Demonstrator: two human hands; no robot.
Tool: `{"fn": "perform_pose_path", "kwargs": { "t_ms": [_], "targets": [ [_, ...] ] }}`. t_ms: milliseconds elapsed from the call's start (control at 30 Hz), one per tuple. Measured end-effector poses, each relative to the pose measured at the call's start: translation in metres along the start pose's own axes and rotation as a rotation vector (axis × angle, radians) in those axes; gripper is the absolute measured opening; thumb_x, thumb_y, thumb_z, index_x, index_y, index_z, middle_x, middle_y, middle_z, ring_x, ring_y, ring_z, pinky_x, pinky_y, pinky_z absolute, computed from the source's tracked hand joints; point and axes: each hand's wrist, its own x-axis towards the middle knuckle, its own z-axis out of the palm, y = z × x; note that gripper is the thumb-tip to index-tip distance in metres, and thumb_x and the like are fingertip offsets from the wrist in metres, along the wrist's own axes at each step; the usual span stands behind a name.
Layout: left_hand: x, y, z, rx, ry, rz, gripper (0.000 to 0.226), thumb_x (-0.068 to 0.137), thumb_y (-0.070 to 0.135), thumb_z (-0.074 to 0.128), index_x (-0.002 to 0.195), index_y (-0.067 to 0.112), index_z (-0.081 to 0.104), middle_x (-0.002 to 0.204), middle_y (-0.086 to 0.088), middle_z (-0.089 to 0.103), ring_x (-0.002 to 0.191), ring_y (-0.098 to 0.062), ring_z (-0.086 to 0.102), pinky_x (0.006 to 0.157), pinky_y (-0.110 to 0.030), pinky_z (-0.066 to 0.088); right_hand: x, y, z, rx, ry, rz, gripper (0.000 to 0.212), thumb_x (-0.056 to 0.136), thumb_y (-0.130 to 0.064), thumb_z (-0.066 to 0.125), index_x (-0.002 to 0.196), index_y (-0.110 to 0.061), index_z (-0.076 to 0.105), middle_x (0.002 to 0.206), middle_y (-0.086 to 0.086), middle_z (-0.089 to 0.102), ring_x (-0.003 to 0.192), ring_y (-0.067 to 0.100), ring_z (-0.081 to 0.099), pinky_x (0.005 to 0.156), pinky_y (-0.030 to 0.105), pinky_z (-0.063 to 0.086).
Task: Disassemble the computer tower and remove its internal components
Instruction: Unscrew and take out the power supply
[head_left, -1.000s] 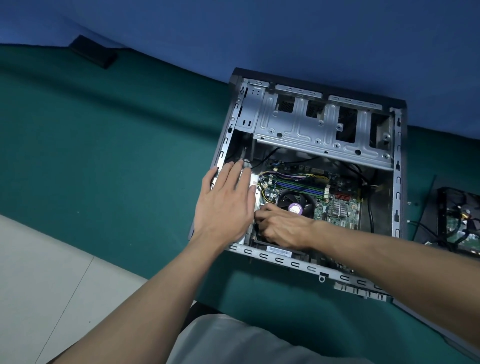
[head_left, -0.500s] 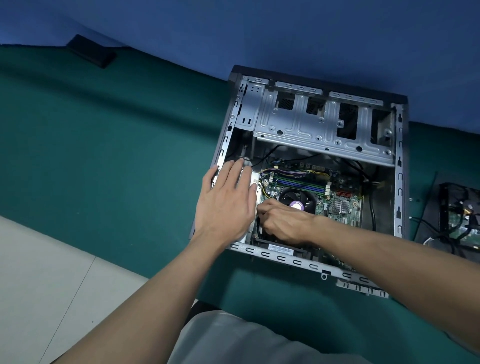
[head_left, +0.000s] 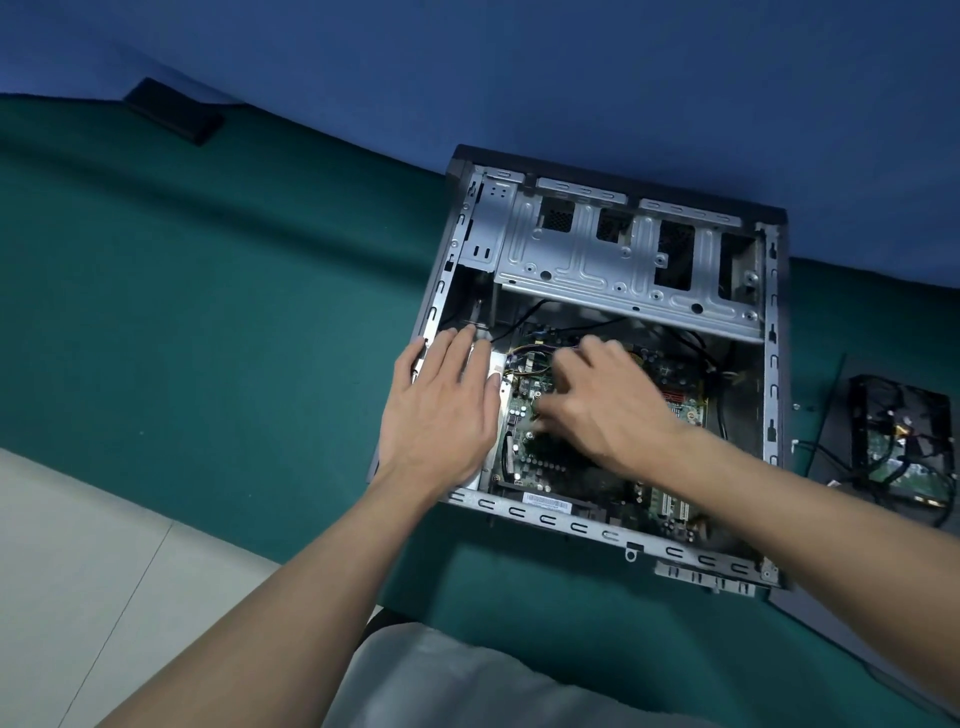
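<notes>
The computer tower (head_left: 613, 530) lies on its side with the side panel off, on a green mat. A silver drive cage (head_left: 597, 270) fills its far half, and the green motherboard (head_left: 524, 457) lies in the near half. My left hand (head_left: 441, 415) rests flat on the case's left edge with its fingers straight. My right hand (head_left: 608, 405) hovers over the middle of the motherboard and covers the CPU fan. Its fingers are bent downward and blurred. Whether they grip anything is hidden.
A removed drive with cables (head_left: 904, 436) lies on the mat to the right of the case. A small black object (head_left: 174, 111) sits at the far left by the blue backdrop. A metal bracket (head_left: 706, 574) hangs off the case's near edge. Pale floor lies at lower left.
My right hand has moved from the lower left of the CPU fan up and right, so it now covers the fan. My left hand has stayed on the case edge.
</notes>
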Motion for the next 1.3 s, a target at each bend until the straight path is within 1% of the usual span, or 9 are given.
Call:
{"fn": "perform_pose_path", "kwargs": {
  "t_ms": [67, 167, 367, 533, 633, 833, 1100, 1200, 1300],
  "targets": [
    [0.000, 0.000, 0.000, -0.002, -0.002, 0.002, 0.044, 0.100, 0.035, 0.025, 0.134, 0.016, 0.047, 0.142, 0.000, 0.047, 0.132, -0.017, 0.038, 0.113, -0.039, 0.018, -0.001, 0.010, -0.014, 0.000, -0.142, 0.143, 0.020, 0.093, -0.035, 0.058, 0.103, -0.019, 0.064, 0.084, 0.001, 0.063, 0.074, 0.023, 0.059, 0.067, 0.036, 0.049],
    [-0.001, 0.000, 0.000, -0.006, -0.001, 0.001, 0.044, 0.100, 0.036, 0.025, 0.133, 0.016, 0.047, 0.141, 0.001, 0.047, 0.132, -0.016, 0.038, 0.113, -0.039, 0.018, 0.002, 0.013, -0.027, 0.392, -0.272, 0.279, 0.035, 0.093, -0.023, 0.055, 0.128, -0.020, 0.054, 0.095, 0.005, 0.070, 0.077, 0.018, 0.067, 0.082, 0.032, 0.053],
    [-0.001, -0.001, 0.000, 0.003, 0.005, 0.006, 0.042, 0.100, 0.035, 0.027, 0.132, 0.018, 0.047, 0.141, 0.002, 0.047, 0.132, -0.015, 0.038, 0.112, -0.038, 0.019, 0.022, 0.001, -0.025, 0.622, 0.091, 0.305, 0.030, 0.092, -0.016, 0.059, 0.122, -0.016, 0.064, 0.111, 0.001, 0.069, 0.094, 0.015, 0.062, 0.093, 0.033, 0.049],
    [-0.003, 0.000, -0.002, -0.025, -0.024, -0.009, 0.050, 0.102, 0.038, 0.021, 0.143, 0.019, 0.040, 0.152, 0.002, 0.036, 0.142, -0.013, 0.027, 0.117, -0.035, 0.009, 0.016, 0.022, -0.005, 0.353, 0.127, 0.276, 0.062, 0.080, 0.019, 0.047, 0.134, -0.011, 0.051, 0.122, 0.016, 0.062, 0.099, 0.034, 0.064, 0.084, 0.043, 0.054],
    [-0.006, -0.001, -0.001, -0.042, -0.038, 0.000, 0.054, 0.102, 0.040, 0.015, 0.151, 0.020, 0.026, 0.159, 0.004, 0.021, 0.147, -0.009, 0.012, 0.118, -0.030, -0.003, 0.000, 0.033, 0.011, 0.208, 0.075, 0.376, 0.065, 0.079, 0.016, 0.047, 0.138, -0.011, 0.041, 0.126, 0.017, 0.058, 0.105, 0.035, 0.059, 0.078, 0.043, 0.051],
    [-0.030, -0.008, -0.005, -0.035, -0.035, 0.009, 0.053, 0.103, 0.038, 0.018, 0.151, 0.018, 0.028, 0.158, 0.002, 0.024, 0.147, -0.012, 0.013, 0.118, -0.028, -0.002, -0.019, 0.035, 0.031, 0.245, -0.042, 0.669, 0.035, 0.080, 0.002, 0.059, 0.112, -0.009, 0.054, 0.104, 0.010, 0.064, 0.093, 0.031, 0.059, 0.065, 0.037, 0.045],
    [-0.068, -0.029, -0.009, -0.024, -0.131, 0.129, 0.071, 0.096, 0.060, -0.003, 0.154, 0.021, 0.005, 0.160, 0.009, -0.001, 0.145, -0.002, -0.012, 0.115, -0.025, -0.014, -0.026, 0.004, 0.025, 0.387, -0.088, 0.744, 0.049, 0.086, -0.005, 0.053, 0.134, -0.004, 0.046, 0.154, 0.014, 0.027, 0.139, 0.033, 0.029, 0.111, 0.049, 0.030],
    [-0.071, -0.045, -0.009, 0.011, -0.173, 0.252, 0.087, 0.088, 0.076, -0.002, 0.154, 0.020, -0.002, 0.159, 0.008, -0.009, 0.144, -0.004, -0.017, 0.118, -0.030, -0.010, -0.025, -0.027, 0.013, 0.423, 0.054, 0.677, 0.042, 0.093, -0.014, 0.052, 0.134, -0.006, 0.047, 0.145, 0.013, 0.042, 0.133, 0.030, 0.037, 0.110, 0.046, 0.032],
    [-0.068, -0.059, -0.009, 0.087, -0.173, 0.380, 0.091, 0.089, 0.075, 0.018, 0.154, 0.016, -0.004, 0.160, 0.003, -0.009, 0.147, -0.011, -0.013, 0.120, -0.033, -0.006, -0.020, -0.069, -0.001, 0.471, 0.167, 0.622, 0.036, 0.098, -0.032, 0.044, 0.128, -0.012, 0.049, 0.110, 0.007, 0.064, 0.106, 0.026, 0.056, 0.092, 0.046, 0.050]
  ]
}}
